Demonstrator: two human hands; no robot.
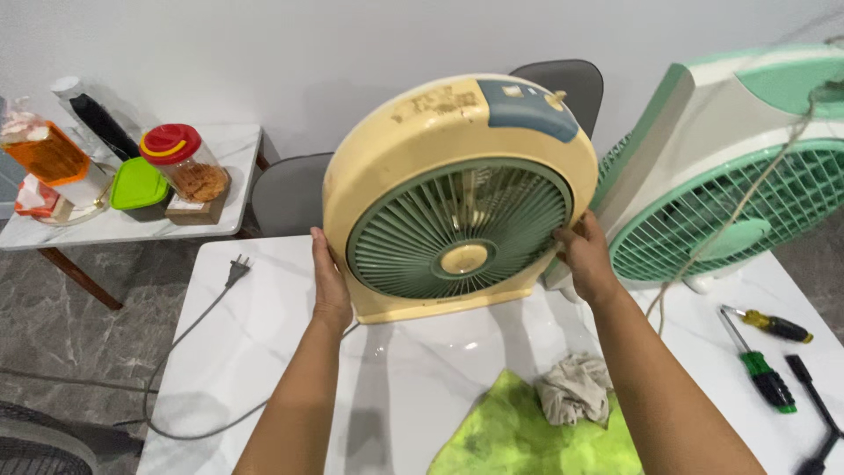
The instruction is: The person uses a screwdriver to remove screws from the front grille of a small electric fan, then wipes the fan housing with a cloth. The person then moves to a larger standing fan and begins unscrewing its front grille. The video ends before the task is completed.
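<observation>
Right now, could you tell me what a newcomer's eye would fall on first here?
A cream box fan with a green grille stands upright mid-table, the left hand and right hand gripping its sides. Behind it on the right leans a white and mint fan. A lime cloth lies in front, screwdrivers to the right.

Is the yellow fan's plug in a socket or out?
Out. The plug lies loose on the white table, prongs bare, left of the yellow fan.
</observation>
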